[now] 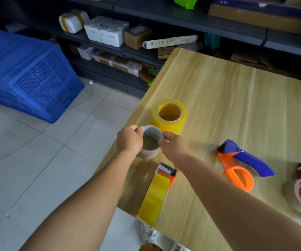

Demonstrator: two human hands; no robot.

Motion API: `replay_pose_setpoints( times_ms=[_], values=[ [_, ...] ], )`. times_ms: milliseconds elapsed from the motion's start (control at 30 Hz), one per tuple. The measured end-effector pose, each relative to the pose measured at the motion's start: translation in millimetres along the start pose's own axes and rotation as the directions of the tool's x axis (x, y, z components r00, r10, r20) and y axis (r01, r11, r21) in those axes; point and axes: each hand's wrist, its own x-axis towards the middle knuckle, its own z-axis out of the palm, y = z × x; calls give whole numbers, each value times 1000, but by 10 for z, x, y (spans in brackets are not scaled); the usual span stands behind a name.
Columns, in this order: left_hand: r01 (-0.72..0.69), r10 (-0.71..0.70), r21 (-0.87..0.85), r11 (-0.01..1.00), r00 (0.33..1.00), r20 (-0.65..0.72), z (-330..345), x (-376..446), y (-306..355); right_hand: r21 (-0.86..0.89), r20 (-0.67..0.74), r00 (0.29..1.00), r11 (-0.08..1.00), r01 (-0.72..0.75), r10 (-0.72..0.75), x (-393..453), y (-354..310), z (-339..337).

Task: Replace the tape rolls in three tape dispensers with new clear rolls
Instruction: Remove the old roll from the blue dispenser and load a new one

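Near the left corner of the pale wood-grain table [236, 98], both hands pinch the top rim of a nearly spent brown cardboard tape core [150, 142] standing on end: the left hand [129, 140] on its left side, the right hand [173, 147] on its right. Just behind the core stands a full yellowish clear tape roll [169, 115]. Nearer than the core lies an orange dispenser loaded with yellow tape [157, 192], while right of the core rests an empty orange-and-blue dispenser [240, 162].

Both bare hands, left [129, 140] and right [173, 147], pinch the rim of a nearly spent cardboard-core tape roll [150, 144] over the pale wooden table [236, 98], beside a yellowish clear tape roll [169, 115].
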Motion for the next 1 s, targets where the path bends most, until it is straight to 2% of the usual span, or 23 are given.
replay_pose_setpoints(
  times_ms=[133, 233, 333, 467, 600, 700, 833, 1000],
  values=[
    [5, -5, -42, 999, 1000, -2, -15, 61, -42, 64, -30, 1000, 998, 3, -1, 48, 0, 50],
    [5, -5, -51, 999, 1000, 3, -34, 105, -27, 132, -64, 995, 989, -66, 75, 65, -18, 37],
    [-35, 37, -40, 999, 999, 37, -55, 123, 9, 174, -174, 975, 979, -104, 135, 83, -48, -29],
    [-136, 137, -24, 990, 985, 100, -57, 159, 174, 184, -306, 946, 982, -51, 106, 163, -128, -152],
    [-229, 223, -3, 973, 941, 253, 7, 250, 385, 116, -277, 959, 993, -34, 65, 261, -207, -249],
    [-221, 180, 96, 971, 930, 322, 87, 325, 519, 101, -235, 967, 992, -75, 97, 327, -233, -301],
    [-195, 128, 219, 956, 949, 287, 158, 417, 611, 133, -190, 974, 986, -99, 123, 402, -217, -367],
    [-152, 126, 114, 982, 970, 210, 179, 456, 653, 214, -195, 972, 973, -91, 134, 455, -180, -405]
  ],
)
